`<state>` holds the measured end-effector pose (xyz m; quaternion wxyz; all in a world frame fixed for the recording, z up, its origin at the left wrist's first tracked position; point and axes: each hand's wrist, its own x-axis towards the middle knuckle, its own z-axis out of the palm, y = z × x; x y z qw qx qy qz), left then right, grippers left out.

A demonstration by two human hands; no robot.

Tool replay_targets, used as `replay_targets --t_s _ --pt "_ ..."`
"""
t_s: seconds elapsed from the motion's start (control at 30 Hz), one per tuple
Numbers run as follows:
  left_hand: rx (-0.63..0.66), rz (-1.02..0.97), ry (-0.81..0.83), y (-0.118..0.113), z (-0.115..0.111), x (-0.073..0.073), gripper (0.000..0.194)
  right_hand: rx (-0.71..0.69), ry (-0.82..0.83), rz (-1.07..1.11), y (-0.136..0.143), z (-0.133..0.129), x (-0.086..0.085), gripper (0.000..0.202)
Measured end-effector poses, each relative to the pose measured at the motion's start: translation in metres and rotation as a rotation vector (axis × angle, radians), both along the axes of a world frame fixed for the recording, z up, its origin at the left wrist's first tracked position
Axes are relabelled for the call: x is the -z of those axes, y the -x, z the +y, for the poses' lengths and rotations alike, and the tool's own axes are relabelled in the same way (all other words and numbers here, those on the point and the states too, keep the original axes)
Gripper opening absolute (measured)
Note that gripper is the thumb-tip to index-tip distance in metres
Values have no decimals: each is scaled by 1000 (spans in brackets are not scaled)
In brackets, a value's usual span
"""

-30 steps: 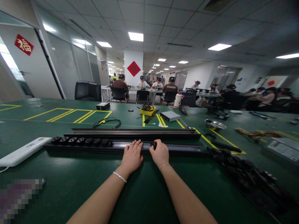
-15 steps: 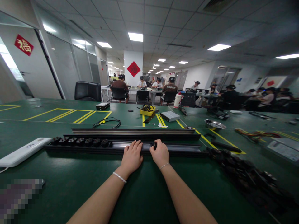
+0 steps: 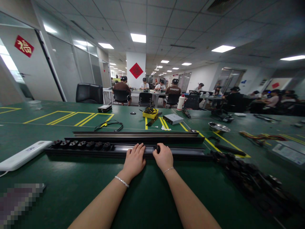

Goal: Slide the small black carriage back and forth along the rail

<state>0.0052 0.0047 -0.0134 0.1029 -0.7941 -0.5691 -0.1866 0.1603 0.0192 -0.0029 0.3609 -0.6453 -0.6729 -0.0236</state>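
Observation:
A long black channel rail (image 3: 188,151) lies crosswise on the green table, its shiny inner face showing. Its left part holds a row of several black socket modules (image 3: 90,145). Across the middle of this rail rests my left hand (image 3: 134,161), fingers stretched out and lying flat. Just to the right, my right hand (image 3: 164,157) is closed around a small black socket module (image 3: 157,148), held down at the rail. The fingers partly hide that module, so I cannot tell how it sits in the channel.
Behind it lie further rails (image 3: 135,134). A pile of black parts (image 3: 252,178) spreads at right; a white power bank-like device (image 3: 26,155) is at left. Farther back are a yellow box with cable (image 3: 150,114), a grey box (image 3: 173,119) and a metal bowl (image 3: 218,127). People sit beyond.
Almost nothing differs. My right hand has shifted very slightly at the black socket module, while my left hand stays on the rail.

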Motion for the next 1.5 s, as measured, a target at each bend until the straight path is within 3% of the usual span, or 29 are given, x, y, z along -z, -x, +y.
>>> replay_targets --t_s 1.5 --pt "11 7 -29 1 2 4 51 26 11 -28 0 0 -5 22"
